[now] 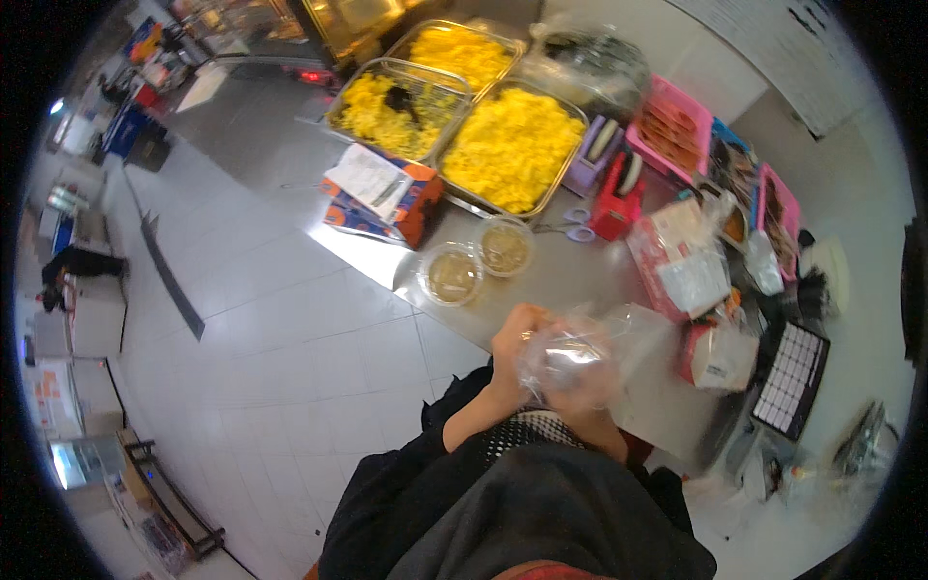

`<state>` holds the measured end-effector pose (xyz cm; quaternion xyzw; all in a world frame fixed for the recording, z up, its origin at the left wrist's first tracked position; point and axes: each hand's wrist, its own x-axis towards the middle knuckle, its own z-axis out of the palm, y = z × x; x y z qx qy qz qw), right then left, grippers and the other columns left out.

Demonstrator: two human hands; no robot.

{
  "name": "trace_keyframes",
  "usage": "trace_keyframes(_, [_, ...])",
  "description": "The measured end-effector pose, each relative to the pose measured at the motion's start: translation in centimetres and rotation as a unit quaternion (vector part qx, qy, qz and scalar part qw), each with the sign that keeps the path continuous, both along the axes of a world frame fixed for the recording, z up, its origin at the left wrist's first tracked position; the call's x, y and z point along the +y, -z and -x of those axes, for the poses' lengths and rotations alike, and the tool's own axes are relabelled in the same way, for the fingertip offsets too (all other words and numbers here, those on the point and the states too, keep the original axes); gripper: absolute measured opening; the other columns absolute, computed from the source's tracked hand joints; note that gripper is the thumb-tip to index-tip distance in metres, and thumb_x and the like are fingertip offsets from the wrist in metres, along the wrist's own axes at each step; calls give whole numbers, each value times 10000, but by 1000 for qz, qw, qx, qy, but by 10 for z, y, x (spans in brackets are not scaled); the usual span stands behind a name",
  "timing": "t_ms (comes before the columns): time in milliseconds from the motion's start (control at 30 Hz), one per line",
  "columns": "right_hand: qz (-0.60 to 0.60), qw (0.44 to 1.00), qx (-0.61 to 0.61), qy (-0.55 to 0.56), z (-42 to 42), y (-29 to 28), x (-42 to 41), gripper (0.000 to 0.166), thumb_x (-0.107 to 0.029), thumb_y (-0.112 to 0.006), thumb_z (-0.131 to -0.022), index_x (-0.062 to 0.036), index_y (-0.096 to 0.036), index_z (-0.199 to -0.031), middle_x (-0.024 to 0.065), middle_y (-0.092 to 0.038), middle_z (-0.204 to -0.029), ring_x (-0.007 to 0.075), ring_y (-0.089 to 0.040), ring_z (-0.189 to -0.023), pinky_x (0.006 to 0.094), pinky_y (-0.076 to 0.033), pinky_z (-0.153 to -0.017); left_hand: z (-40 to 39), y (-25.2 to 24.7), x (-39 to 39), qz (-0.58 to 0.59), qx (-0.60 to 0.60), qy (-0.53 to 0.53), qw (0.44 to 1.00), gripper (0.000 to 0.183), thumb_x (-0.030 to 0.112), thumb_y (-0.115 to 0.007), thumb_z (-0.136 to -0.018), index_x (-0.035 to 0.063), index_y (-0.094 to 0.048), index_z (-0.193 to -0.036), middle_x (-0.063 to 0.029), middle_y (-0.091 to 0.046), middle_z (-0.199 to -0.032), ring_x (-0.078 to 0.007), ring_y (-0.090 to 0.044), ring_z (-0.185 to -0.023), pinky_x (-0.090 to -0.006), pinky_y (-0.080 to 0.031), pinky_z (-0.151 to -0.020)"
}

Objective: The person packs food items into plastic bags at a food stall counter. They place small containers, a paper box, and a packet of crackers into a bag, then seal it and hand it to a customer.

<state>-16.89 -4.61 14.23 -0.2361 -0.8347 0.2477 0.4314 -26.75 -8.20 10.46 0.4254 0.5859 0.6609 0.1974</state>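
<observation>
Both hands are together over the steel counter's near edge, close to my body. My left hand [516,355] grips a clear plastic bag [576,355] from its left side. My right hand [586,399] is behind and under the same bag, partly covered by the shiny film; its fingers are blurred. What the bag holds cannot be made out. Just beyond my hands, two round clear plastic tubs, one nearer [452,275] and one farther [504,248], stand side by side on the counter with pale brownish contents.
Trays of yellow food [513,148] line the counter's back. Before them lie an orange-and-blue box [417,206], scissors [578,226], a red tape dispenser [618,199] and a purple one [593,156]. Pink baskets [670,130], boxes [718,355] and a keyboard [790,380] stand to the right.
</observation>
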Motion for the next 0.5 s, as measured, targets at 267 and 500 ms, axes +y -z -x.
trace_keyframes(267, [302, 942, 3, -146, -28, 7, 22, 212, -122, -708, -569, -110, -646, -772, 142, -467, -1038, 264, -464, -926, 363, -363, -807, 1, -1, -3, 95, -154, 243, 953, 236, 107, -565, -712, 10, -548, -927, -103, -533, -952, -170, -510, -854, -267, -405, -722])
trace_keyframes(500, [143, 986, 57, 65, -43, 16, 43, 123, 6, -648, -608, -41, -537, -634, 112, -573, -844, 209, -560, -744, 289, -435, -655, 18, 21, 12, 11, -360, 319, 877, 155, 12, -600, -673, 54, -462, -617, -33, -488, -783, -109, -482, -748, -236, -412, -648])
